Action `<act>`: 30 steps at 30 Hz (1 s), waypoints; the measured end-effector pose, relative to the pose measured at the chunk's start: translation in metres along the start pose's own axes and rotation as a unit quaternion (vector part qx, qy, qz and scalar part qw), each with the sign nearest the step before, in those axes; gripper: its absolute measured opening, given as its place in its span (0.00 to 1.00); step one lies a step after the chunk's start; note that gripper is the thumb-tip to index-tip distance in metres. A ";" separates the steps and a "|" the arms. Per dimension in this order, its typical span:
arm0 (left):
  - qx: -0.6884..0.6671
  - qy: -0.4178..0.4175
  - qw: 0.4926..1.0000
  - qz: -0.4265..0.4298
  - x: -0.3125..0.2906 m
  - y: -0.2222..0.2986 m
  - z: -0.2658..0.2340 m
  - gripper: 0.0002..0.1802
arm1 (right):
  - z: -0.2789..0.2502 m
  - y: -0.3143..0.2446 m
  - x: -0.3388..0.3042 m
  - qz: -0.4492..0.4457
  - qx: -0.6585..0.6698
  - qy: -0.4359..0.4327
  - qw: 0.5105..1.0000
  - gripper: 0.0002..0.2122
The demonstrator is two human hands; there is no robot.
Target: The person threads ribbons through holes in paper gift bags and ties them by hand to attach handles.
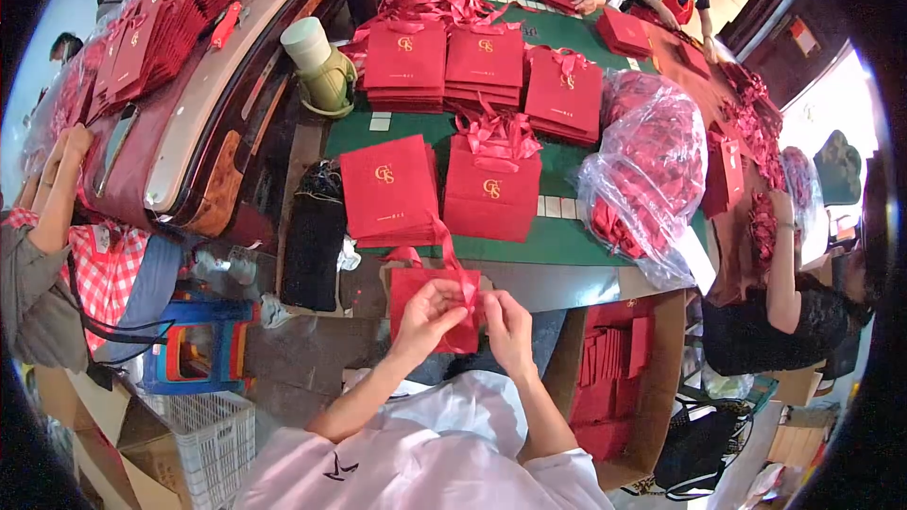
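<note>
A small red paper bag (406, 297) hangs in front of my body, just off the table's near edge. Its red ribbon (448, 244) loops up above the top edge. My left hand (432, 319) lies across the front of the bag, closed with thumb and fingers pinching the ribbon. At the bag's right side, my right hand (511, 332) is closed too, fingertips pinched on the ribbon close to the left hand's fingers. The exact grip is partly hidden by the fingers. Beyond the hands, two stacks of red paper bags (389, 191) (491, 194) lie on the green table mat.
More bag stacks (404, 61) and a ribbon pile (435, 0) lie farther back. A plastic sack of ribbons (652, 170) sits right; an open carton (669, 387) with red bags stands below. A green cup holder (326, 85) is left. Co-workers handle bags around the table.
</note>
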State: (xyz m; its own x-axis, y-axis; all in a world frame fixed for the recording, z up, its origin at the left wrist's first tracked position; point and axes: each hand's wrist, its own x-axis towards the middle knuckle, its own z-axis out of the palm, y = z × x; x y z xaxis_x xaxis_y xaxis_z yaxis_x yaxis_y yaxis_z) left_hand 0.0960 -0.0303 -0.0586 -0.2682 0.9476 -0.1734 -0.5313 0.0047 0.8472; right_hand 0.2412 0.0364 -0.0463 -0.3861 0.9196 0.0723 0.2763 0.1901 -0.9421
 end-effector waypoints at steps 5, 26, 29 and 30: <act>0.068 -0.031 0.996 0.053 -0.016 -0.016 0.007 0.15 | 0.001 0.004 0.005 0.166 0.240 -0.097 0.951 0.09; 0.652 0.075 0.731 0.189 0.008 0.041 -0.026 0.27 | 0.016 -0.005 0.013 -0.018 -0.096 -0.020 0.995 0.07; 0.701 0.016 0.687 0.190 0.019 0.041 -0.031 0.30 | 0.018 -0.007 0.015 -0.056 -0.153 -0.017 0.987 0.07; 0.714 0.001 0.676 0.185 0.021 0.042 -0.032 0.30 | 0.018 -0.006 0.015 -0.056 -0.160 -0.014 0.985 0.07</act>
State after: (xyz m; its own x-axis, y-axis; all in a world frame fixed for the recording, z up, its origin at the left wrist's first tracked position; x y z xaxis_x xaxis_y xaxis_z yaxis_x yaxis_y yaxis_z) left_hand 0.0427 -0.0205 -0.0430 -0.1719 0.9681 0.1824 0.8882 0.0722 0.4537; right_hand 0.2178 0.0430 -0.0455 -0.4530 0.8776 0.1568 0.4928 0.3931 -0.7763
